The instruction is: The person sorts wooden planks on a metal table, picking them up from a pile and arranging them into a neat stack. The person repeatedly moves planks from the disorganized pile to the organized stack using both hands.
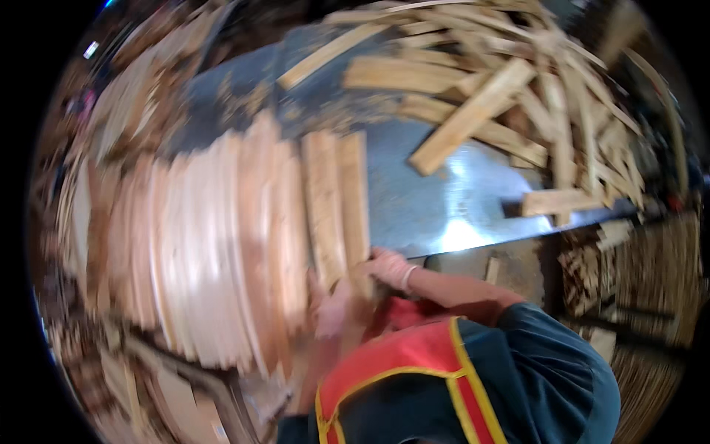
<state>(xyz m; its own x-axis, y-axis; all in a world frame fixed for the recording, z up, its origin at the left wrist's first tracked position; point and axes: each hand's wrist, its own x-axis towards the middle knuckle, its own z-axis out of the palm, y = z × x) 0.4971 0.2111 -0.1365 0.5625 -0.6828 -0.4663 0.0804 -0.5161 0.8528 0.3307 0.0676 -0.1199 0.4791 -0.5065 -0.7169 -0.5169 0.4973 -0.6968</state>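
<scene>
Two narrow wooden boards [324,211] lie side by side on the metal table, with their near ends at my hands. My left hand [334,309], blurred by motion, is closed around the near end of these boards. On their right edge sits my right hand [390,268], its fingers curled over the wood; it wears a pale glove. Just left of the two boards stretches a wide row of similar wooden boards [200,251], packed edge to edge, with uneven far ends.
A jumbled heap of loose wooden boards [473,111] covers the far right of the dark metal table [414,192]. Sawdust [244,100] lies at the back. More timber is stacked at the far left, and bundled wood [651,274] stands at the right beyond the table edge.
</scene>
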